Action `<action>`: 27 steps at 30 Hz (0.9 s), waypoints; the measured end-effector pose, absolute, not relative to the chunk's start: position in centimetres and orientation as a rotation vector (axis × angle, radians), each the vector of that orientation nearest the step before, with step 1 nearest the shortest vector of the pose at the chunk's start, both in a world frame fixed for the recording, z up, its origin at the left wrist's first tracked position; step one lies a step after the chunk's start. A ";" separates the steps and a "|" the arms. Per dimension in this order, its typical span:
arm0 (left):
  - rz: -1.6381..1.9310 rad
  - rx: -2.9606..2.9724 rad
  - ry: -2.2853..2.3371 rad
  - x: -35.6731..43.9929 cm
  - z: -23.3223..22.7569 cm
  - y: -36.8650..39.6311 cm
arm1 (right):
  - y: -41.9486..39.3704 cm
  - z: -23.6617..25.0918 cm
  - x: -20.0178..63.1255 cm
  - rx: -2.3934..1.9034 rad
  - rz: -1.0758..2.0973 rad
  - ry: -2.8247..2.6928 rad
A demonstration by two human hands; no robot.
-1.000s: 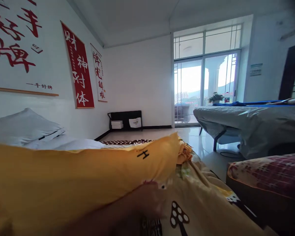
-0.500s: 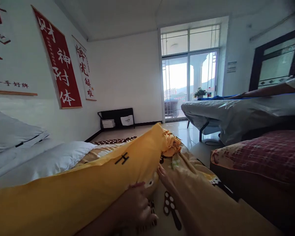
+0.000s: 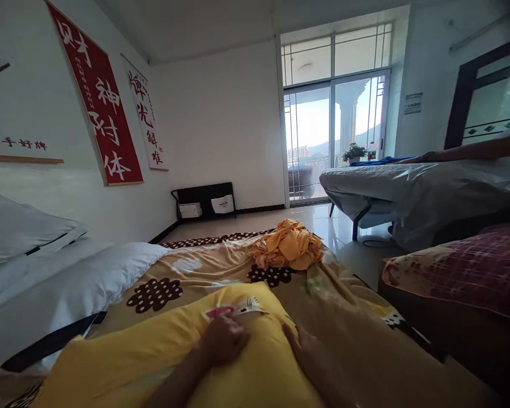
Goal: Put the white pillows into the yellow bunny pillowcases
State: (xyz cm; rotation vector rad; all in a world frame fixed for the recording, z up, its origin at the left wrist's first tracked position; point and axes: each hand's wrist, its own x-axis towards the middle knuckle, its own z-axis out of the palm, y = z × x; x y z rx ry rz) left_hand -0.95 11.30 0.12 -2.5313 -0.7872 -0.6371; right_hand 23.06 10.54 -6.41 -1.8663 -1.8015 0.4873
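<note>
Hands first: your left hand (image 3: 223,340) lies curled, knuckles up, on the yellow pillow (image 3: 187,351), fingers bunched near its printed corner; whether it pinches the fabric you cannot tell. Your right hand (image 3: 306,354) rests flat and open at the pillow's right edge, touching it, gripping nothing. The pillow lies near you on the patterned bedspread (image 3: 195,272), its far corner pointing away. Farther off on that spread sits a crumpled orange cloth (image 3: 289,245), well apart from both hands. White pillows (image 3: 46,272) lie to the left along the wall. On the right, another person's arm (image 3: 471,150) stretches over a grey-covered bed (image 3: 408,187).
</note>
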 end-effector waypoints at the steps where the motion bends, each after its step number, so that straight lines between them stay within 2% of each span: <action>1: -0.642 -2.539 -0.833 -0.8 -1.0 11.7 | 10.6 -7.2 23.4 -1.886 0.514 -1.817; 3: -0.617 -2.530 -0.875 -0.6 -1.6 12.0 | 10.7 -7.7 23.9 -1.884 0.587 -1.850; 8: -0.528 -2.392 -0.949 -1.2 0.6 10.3 | 10.6 -6.6 23.8 -1.855 0.634 -1.861; 12: -0.391 -2.127 -1.327 -2.6 2.2 8.9 | 10.9 -5.4 24.6 -1.933 0.450 -2.027; 15: -0.339 -1.981 -1.505 -3.4 2.4 8.3 | 11.6 -2.6 25.1 -2.042 0.192 -2.123; 18: -0.329 -1.954 -1.420 -3.5 1.2 7.9 | 12.3 1.8 23.6 -1.933 -0.024 -2.259; 21: -0.503 -2.022 -1.183 -3.1 -0.2 7.5 | 12.9 4.8 19.8 -1.522 0.010 -2.507; 24: -0.695 -2.199 -1.050 -2.8 -1.0 7.3 | 14.2 4.3 15.9 -1.352 0.045 -2.510; 27: -0.607 -2.386 -1.122 -2.5 -1.2 7.5 | 16.7 1.4 14.4 -1.455 0.089 -2.276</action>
